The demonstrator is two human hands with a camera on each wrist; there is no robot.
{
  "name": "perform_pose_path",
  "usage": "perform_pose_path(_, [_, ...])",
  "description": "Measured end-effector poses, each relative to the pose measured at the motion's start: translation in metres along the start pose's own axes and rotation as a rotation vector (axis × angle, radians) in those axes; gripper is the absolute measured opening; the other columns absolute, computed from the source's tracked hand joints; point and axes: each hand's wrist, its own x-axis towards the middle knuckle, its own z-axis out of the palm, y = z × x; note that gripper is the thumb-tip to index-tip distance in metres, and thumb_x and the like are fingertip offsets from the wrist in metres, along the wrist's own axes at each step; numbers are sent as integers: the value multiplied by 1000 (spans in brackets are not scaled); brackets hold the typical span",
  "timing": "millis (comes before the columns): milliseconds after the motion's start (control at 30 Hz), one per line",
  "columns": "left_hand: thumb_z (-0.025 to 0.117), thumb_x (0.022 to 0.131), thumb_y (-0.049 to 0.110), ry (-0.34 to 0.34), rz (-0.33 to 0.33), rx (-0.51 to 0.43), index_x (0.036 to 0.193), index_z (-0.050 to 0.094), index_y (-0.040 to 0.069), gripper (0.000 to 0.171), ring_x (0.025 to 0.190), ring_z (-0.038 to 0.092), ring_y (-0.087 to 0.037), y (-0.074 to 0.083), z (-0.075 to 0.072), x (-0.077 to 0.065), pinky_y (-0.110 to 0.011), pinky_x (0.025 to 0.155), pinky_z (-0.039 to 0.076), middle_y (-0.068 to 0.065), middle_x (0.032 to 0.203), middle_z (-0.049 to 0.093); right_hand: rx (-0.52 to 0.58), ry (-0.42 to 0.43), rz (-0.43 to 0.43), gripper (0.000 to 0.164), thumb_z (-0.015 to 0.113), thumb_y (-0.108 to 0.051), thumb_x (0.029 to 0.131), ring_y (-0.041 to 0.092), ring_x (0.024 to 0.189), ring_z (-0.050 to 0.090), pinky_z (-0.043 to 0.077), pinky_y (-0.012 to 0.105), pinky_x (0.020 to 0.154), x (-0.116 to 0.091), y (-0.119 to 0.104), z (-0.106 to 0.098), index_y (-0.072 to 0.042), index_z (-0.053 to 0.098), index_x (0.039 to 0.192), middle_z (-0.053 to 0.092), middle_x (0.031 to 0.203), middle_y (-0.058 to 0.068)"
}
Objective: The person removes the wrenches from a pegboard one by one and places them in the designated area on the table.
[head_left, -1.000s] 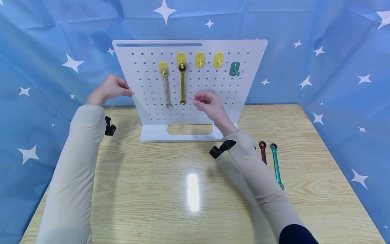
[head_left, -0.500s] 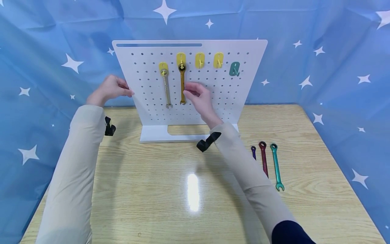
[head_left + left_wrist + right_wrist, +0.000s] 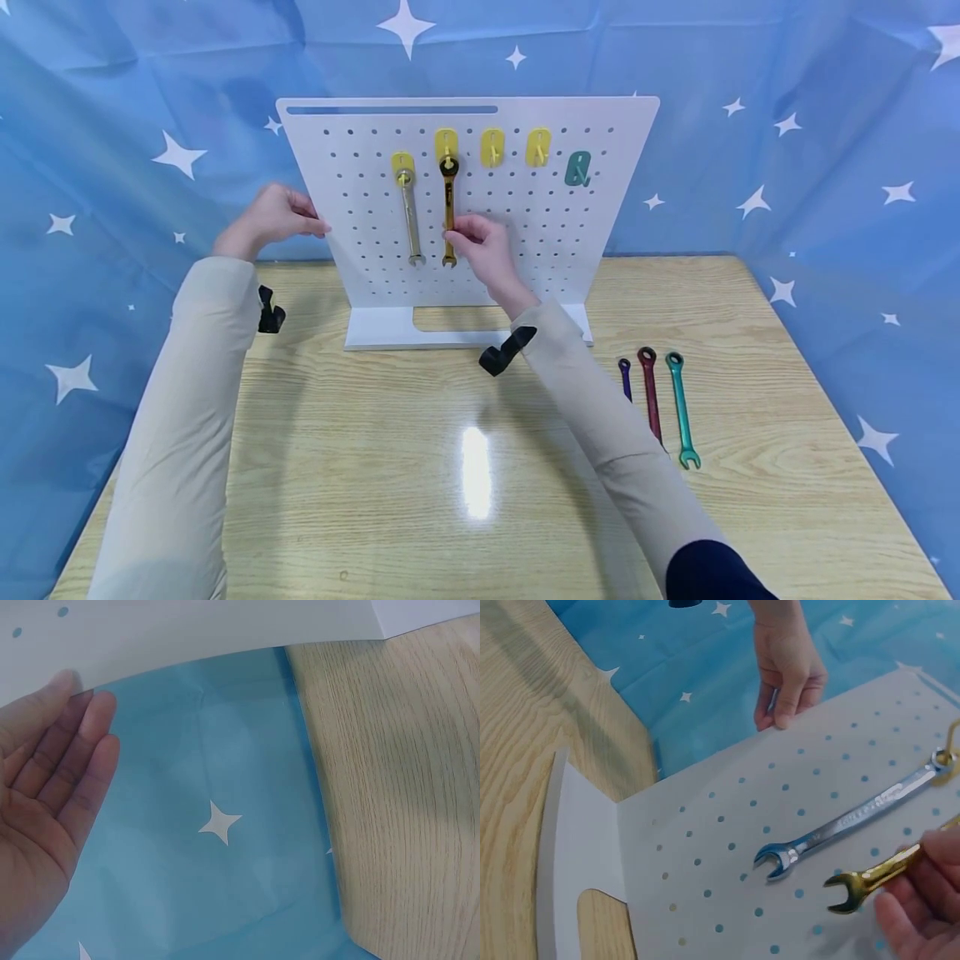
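On the white pegboard [image 3: 536,200] a gold combination wrench [image 3: 449,196] hangs by its ring end from a yellow hook [image 3: 446,143]. My right hand [image 3: 491,254] pinches its shank low down, just above the open end, as the right wrist view shows too. Left of it hangs a silver combination wrench [image 3: 411,218] on another yellow hook [image 3: 402,164], touched by neither hand. My left hand [image 3: 273,218] pinches the board's left edge. In the left wrist view that hand's thumb lies on the board's front and the fingertips go behind the edge.
Two more yellow hooks [image 3: 492,148] and a green hook [image 3: 577,169] on the board hold no wrench. On the wooden table [image 3: 360,467] to the right lie a purple wrench [image 3: 626,379], a red wrench [image 3: 649,392] and a green wrench [image 3: 681,408]. My right sleeve partly hides the purple one.
My right hand has moved left across the board to the gold wrench and taken hold of its lower part. The wrench's lower end has shifted slightly down. My left hand has stayed put.
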Motion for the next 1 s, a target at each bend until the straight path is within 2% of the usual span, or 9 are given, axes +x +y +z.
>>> perform_pose_path(233, [68,87,19,12,0,5,97,68,-8,29,70,58,-5,-1,1,1,-39,80,45,2,73,69,6,5,-26,19,64,-5,89,9,75,57,51,24,72,-9,2,-3,6,65,103,66,90,7])
perform_pose_path(400, [68,87,19,10,-1,1,98,68,-8,30,70,58,-5,-1,1,1,-42,83,45,1,74,69,34,-23,-36,19,64,-4,88,10,74,58,52,25,71,-17,0,-4,9,65,102,65,86,3])
perform_pose_path(667, [68,87,19,17,13,15,97,68,-8,29,70,57,-5,0,1,0,-36,77,46,0,75,69,49,-93,-70,17,64,-4,89,12,72,60,53,42,76,-32,-12,-8,10,63,99,65,85,7])
perform_pose_path(833, [67,88,20,12,14,23,97,69,-8,29,71,57,-7,0,1,0,-36,76,45,0,75,69,83,-135,-110,18,62,-1,89,12,70,60,54,34,68,-41,-23,-10,14,61,99,65,82,7])
perform_pose_path(933, [67,88,20,10,11,20,97,68,-8,29,71,57,-7,0,1,0,-38,78,45,0,75,69,102,-148,-101,17,61,0,89,12,69,60,53,27,64,-45,-31,-11,14,61,99,65,81,5])
perform_pose_path(1000, [67,88,20,9,8,14,98,68,-8,29,71,57,-6,-1,1,1,-40,81,46,0,75,69,115,-154,-91,16,61,0,89,13,69,60,53,26,64,-47,-36,-11,13,61,98,64,81,4])
